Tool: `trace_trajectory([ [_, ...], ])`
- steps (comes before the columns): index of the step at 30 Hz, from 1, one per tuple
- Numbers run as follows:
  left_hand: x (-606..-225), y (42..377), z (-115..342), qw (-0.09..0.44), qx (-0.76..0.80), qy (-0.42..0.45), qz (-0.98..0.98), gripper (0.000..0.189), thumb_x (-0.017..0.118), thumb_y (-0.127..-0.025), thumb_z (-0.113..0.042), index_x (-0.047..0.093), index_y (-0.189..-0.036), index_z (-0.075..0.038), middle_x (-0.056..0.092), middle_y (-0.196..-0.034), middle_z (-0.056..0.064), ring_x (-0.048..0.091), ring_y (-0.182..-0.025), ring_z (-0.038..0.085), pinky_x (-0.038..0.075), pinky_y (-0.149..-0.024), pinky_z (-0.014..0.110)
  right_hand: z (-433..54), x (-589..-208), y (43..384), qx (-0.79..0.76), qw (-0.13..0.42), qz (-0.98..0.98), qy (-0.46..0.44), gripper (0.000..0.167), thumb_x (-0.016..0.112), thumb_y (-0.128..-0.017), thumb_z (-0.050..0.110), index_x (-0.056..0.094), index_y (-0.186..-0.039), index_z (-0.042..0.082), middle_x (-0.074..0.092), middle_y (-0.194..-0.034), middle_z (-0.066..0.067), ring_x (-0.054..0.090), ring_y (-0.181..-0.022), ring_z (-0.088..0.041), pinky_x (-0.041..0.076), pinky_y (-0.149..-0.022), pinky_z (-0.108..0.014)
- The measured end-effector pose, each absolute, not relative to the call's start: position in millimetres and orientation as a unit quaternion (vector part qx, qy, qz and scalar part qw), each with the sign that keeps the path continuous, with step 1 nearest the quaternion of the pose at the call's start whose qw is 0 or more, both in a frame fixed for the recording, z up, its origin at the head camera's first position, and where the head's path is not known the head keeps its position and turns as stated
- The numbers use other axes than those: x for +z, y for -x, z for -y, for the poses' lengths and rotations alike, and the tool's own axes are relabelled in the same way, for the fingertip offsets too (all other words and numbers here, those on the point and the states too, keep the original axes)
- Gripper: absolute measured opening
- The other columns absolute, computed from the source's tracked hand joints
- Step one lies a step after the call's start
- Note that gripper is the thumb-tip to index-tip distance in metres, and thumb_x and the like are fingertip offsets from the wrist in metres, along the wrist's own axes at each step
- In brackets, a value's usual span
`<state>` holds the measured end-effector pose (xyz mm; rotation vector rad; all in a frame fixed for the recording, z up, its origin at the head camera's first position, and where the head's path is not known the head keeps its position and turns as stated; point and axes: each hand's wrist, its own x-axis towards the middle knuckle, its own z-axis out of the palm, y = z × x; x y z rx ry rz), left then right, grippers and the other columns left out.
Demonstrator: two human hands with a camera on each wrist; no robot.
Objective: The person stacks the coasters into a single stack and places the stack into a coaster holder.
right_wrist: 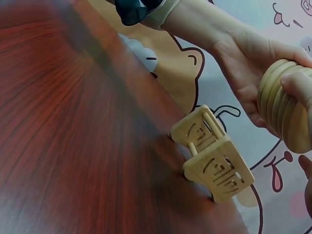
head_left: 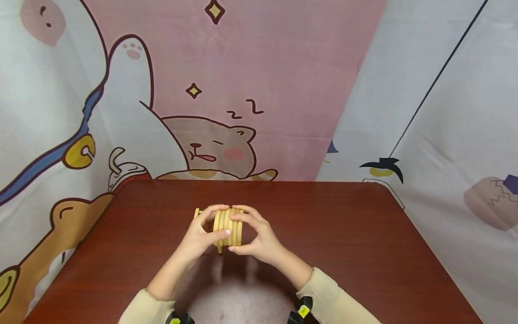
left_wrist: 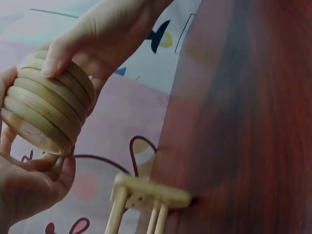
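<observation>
A stack of round, pale wooden coasters [head_left: 228, 228] is held sideways above the table between both hands. My left hand [head_left: 199, 235] grips it from the left, its thumb lying across the coasters. From the other side my right hand [head_left: 262, 239] holds the stack, fingers over the top and thumb beneath. The left wrist view shows the stack [left_wrist: 48, 102] with the rimmed face of its end coaster. Behind the left hand stands a wooden coaster holder [right_wrist: 219, 170] with cut-out slots and round rods; in the head view the hand hides most of it.
The dark red-brown table [head_left: 344, 243] has rounded far corners. A cartoon-printed cloth [head_left: 283, 90] hangs behind it and along the sides. Black devices [head_left: 301, 310] are strapped at both wrists, over beige sleeves [head_left: 336, 297].
</observation>
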<state>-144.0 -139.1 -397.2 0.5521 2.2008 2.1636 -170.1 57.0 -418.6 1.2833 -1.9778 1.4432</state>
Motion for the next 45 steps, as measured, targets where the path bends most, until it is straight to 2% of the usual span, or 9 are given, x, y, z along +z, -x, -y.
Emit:
trace_trajectory([
  [6,-396.2,148.2,152.2,0.003,0.694,-0.178,-0.698,0.050,0.071,-0.082,0.000,0.054,-0.128,-0.008,0.059,-0.113,0.015,0.059,-0.090,0.027,0.054,-0.063,0.037,-45.2,-391.5,160.6,0.515,0.180,0.703,-0.456,0.069,0.088,-0.059,-0.002,0.055,-0.118,0.006,0.051,-0.125,-0.022,0.052,-0.117,-0.031,0.043,-0.095,-0.042],
  [10,-395.7,150.0,159.9,0.004,0.699,-0.169,-0.695,0.049,0.071,-0.082,0.001,0.054,-0.127,-0.006,0.059,-0.112,0.014,0.059,-0.092,0.027,0.054,-0.066,0.040,-37.0,-393.4,164.5,0.524,0.169,0.700,-0.455,0.068,0.088,-0.059,-0.002,0.055,-0.118,0.006,0.051,-0.126,-0.022,0.052,-0.118,-0.030,0.042,-0.096,-0.042],
  [21,-395.5,159.7,180.6,-0.025,0.684,-0.155,-0.712,0.047,0.071,-0.082,0.002,0.055,-0.126,-0.004,0.058,-0.108,0.012,0.059,-0.088,0.022,0.054,-0.065,0.035,-17.7,-388.9,174.5,0.528,0.152,0.702,-0.453,0.066,0.087,-0.060,-0.004,0.055,-0.117,0.003,0.051,-0.126,-0.023,0.051,-0.119,-0.031,0.040,-0.099,-0.041],
  [26,-399.8,165.3,188.0,-0.036,0.681,-0.150,-0.716,0.047,0.071,-0.081,0.001,0.056,-0.126,-0.003,0.058,-0.109,0.011,0.059,-0.090,0.021,0.053,-0.067,0.034,-8.3,-401.1,186.3,0.534,0.148,0.700,-0.451,0.067,0.089,-0.059,-0.002,0.056,-0.117,0.003,0.051,-0.126,-0.022,0.050,-0.120,-0.030,0.039,-0.100,-0.040],
  [31,-406.9,171.2,194.5,-0.033,0.688,-0.150,-0.710,0.047,0.069,-0.083,0.002,0.053,-0.127,-0.002,0.058,-0.109,0.010,0.059,-0.090,0.020,0.053,-0.067,0.033,1.1,-425.1,204.7,0.536,0.136,0.706,-0.442,0.069,0.090,-0.060,0.004,0.058,-0.121,0.010,0.051,-0.131,-0.012,0.049,-0.122,-0.022,0.039,-0.100,-0.038],
  [36,-413.7,175.5,199.4,-0.032,0.692,-0.155,-0.705,0.046,0.067,-0.085,0.002,0.051,-0.129,0.000,0.057,-0.109,0.009,0.059,-0.090,0.020,0.053,-0.066,0.034,5.4,-433.3,211.9,0.536,0.128,0.711,-0.438,0.069,0.090,-0.062,0.009,0.058,-0.123,0.014,0.050,-0.133,-0.004,0.048,-0.122,-0.018,0.040,-0.099,-0.036],
  [45,-427.3,181.7,200.6,-0.027,0.701,-0.156,-0.696,0.047,0.066,-0.085,0.004,0.049,-0.129,0.003,0.057,-0.109,0.010,0.061,-0.090,0.019,0.054,-0.067,0.034,6.9,-442.5,215.5,0.530,0.121,0.719,-0.432,0.069,0.091,-0.062,0.011,0.058,-0.123,0.015,0.051,-0.132,-0.004,0.048,-0.122,-0.017,0.040,-0.099,-0.036],
])
